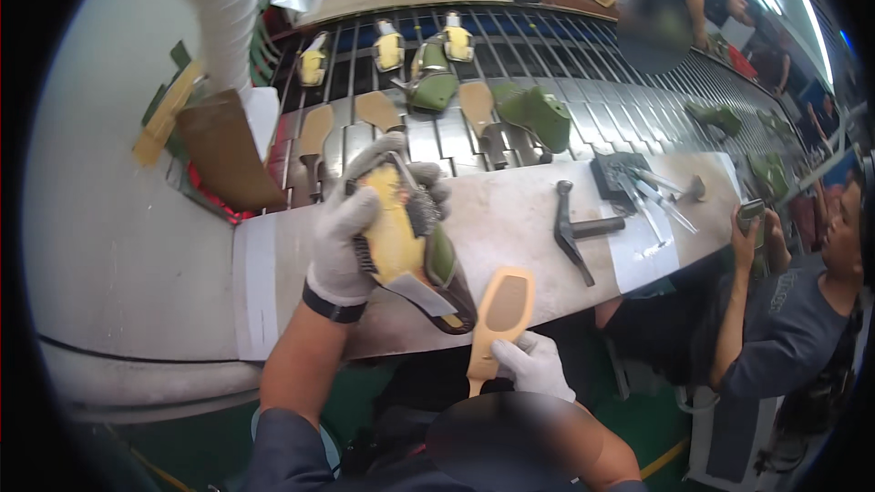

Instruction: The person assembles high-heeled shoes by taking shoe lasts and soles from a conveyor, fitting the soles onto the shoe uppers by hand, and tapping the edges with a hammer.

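My left hand (342,255), in a white glove, grips a green shoe upper on a last (394,232) above the table's near side. Its underside faces up, with a yellow surface, gathered dark edges and a pale strip near the heel end. My right hand (538,366), gloved too, is closed on the narrow end of a tan shoe sole (507,301). The sole's wide end points away from me and bears a darker oval patch. Sole and shoe are close together, the sole just right of the heel end. Fingertips of the right hand are partly hidden behind the sole.
A hammer (567,223) lies on the worktable (492,210), left of a dark block with metal tools (638,184). Beyond runs a slatted conveyor (437,141) with green shoes (433,82) and loose soles (316,132). A co-worker (784,310) sits at the right. A white duct (219,9) hangs left.
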### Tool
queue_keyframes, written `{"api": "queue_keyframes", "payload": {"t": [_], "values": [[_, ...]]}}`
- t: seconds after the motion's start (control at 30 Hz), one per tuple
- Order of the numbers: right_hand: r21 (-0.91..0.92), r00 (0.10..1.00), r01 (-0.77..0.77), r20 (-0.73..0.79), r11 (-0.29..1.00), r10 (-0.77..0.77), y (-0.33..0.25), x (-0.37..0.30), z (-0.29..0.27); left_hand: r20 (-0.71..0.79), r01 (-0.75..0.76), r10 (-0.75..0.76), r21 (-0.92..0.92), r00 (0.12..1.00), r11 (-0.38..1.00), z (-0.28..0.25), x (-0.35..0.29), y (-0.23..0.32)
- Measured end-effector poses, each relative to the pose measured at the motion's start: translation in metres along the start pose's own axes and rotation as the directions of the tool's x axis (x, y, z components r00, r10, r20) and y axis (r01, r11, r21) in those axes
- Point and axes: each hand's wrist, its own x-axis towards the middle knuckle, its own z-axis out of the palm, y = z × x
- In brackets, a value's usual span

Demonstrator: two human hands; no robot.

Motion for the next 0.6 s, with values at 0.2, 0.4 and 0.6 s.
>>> {"api": "queue_keyframes", "payload": {"t": [0.2,0.4,0.6], "values": [[-0.016,0.937,0.343,0.077,0.939,-0.341,-0.015,-0.042,0.011,-0.008,0.028,-0.028,-0.002,1.000,1.000,0.027,-0.024,0.017],[-0.279,0.847,0.501,0.352,0.819,-0.398,-0.082,-0.052,0.070,0.044,0.120,-0.129,0.175,0.991,0.977,0.066,-0.035,0.022],[-0.306,0.919,0.348,0.299,0.886,-0.258,-0.111,-0.056,0.090,0.119,0.174,-0.198,0.187,0.973,0.967,0.060,-0.044,0.025]]}}
